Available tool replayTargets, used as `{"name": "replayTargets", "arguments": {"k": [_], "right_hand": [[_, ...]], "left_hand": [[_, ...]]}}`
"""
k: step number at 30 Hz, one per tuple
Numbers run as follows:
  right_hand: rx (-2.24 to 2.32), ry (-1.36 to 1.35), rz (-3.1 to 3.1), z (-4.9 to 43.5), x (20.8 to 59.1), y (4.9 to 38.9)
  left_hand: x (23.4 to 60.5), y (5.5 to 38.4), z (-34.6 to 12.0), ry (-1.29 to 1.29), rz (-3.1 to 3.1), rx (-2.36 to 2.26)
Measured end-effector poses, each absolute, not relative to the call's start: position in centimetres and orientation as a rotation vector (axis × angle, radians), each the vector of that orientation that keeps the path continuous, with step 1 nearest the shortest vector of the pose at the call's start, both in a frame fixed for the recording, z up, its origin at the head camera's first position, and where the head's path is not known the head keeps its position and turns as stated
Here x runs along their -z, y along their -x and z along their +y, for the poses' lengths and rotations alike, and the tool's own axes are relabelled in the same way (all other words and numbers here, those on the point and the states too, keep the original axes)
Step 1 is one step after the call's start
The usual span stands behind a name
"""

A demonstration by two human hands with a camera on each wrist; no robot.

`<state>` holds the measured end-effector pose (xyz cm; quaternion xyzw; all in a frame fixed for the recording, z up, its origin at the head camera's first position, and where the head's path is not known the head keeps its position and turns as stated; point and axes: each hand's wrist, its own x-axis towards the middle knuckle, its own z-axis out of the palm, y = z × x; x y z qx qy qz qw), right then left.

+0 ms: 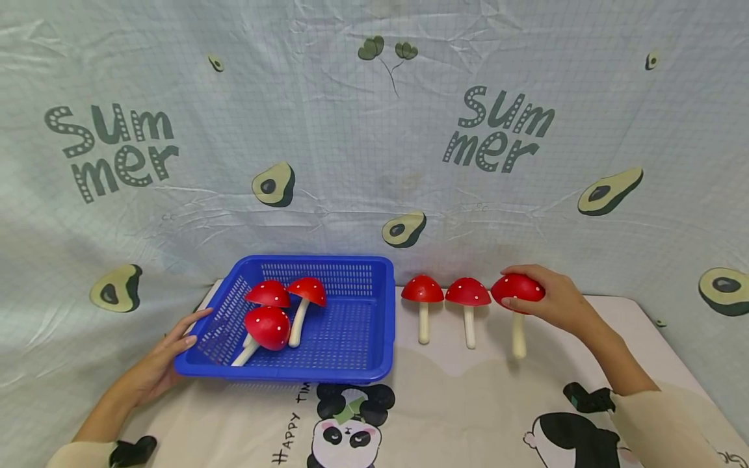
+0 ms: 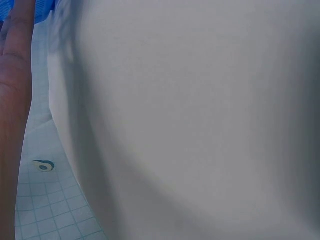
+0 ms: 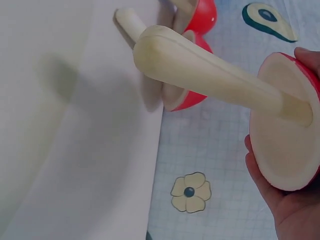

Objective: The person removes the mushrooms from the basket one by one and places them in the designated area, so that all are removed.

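Observation:
My right hand grips a toy mushroom by its red, white-dotted cap. Its pale stem hangs down over the table in the head view, and the cap's flat underside shows in the right wrist view. To its left, two similar mushrooms, one nearer and one farther, lie in a row with stems toward me. My left hand rests against the left rim of a blue plastic basket, fingers fairly straight. Inside the basket, three red mushrooms lie toward the left.
A pale cloth with panda prints covers the table. Behind it hangs a light curtain with avocado prints and lettering. The basket's right wall stands close to the nearest mushroom of the row.

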<state>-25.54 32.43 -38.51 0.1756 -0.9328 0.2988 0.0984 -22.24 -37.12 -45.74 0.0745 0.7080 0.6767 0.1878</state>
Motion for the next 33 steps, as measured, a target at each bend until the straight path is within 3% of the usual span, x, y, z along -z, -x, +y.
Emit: {"name": "replayTargets", "arguments": {"k": [33], "right_hand": [[-0.926,-0.483,-2.886,34.1,42.9,28.5]], "left_hand": [[45.2,21.8,-36.5,-0.147,2.047,-1.877]]}}
